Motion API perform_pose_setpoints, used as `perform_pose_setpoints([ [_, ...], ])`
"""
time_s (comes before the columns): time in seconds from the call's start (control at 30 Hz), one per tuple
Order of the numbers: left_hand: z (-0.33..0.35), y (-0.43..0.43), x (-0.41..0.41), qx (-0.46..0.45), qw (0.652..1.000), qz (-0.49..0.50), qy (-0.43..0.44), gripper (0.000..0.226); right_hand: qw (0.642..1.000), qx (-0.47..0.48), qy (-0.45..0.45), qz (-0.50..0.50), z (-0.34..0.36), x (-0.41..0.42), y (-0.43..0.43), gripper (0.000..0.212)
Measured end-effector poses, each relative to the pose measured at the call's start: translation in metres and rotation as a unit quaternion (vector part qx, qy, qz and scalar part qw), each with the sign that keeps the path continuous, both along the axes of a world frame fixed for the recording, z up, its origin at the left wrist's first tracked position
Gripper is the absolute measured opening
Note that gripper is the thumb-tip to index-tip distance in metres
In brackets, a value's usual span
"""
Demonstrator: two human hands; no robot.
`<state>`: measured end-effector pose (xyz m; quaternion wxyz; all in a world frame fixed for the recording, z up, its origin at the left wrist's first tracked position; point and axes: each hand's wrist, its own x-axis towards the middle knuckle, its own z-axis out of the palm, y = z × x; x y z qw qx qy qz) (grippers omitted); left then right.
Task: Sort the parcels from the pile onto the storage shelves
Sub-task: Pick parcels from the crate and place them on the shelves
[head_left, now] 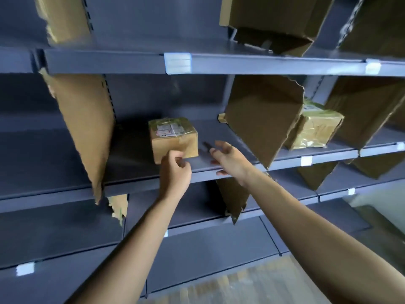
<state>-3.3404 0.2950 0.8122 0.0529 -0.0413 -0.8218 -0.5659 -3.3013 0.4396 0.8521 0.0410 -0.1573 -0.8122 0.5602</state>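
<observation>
Parcel (174, 139) sits on the middle shelf (131, 159), left hand (175, 173) curled at its near edge, grip unclear, right hand (228, 161) spread open beside it; second parcel (315, 126) shelved farther right, pile unseen.

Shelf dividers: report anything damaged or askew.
The left cardboard divider has torn, ragged edges. The middle cardboard divider looks tilted, its upper edge jagged. The small parcel between them looks intact.
</observation>
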Motion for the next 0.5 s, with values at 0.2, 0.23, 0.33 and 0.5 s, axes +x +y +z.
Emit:
perform_pose_setpoints([
  [0.2, -0.004, 0.088, 0.064, 0.043, 0.989, -0.136, -0.035, 0.022, 0.997, -0.051, 0.004, -0.064, -0.008, 0.076, 0.056, 0.009],
  [0.23, -0.003, 0.103, 0.076, 0.053, 0.985, -0.156, -0.041, 0.022, 0.996, -0.046, 0.003, -0.076, -0.010, 0.091, 0.070, 0.013],
  [0.33, -0.003, 0.152, 0.112, 0.056, 0.973, -0.217, -0.054, 0.020, 0.993, -0.033, 0.004, -0.115, -0.016, 0.141, 0.117, 0.022],
  [0.5, -0.013, 0.252, 0.188, 0.019, 0.947, -0.312, -0.072, 0.024, 0.979, -0.025, 0.011, -0.203, -0.032, 0.240, 0.208, 0.021],
])
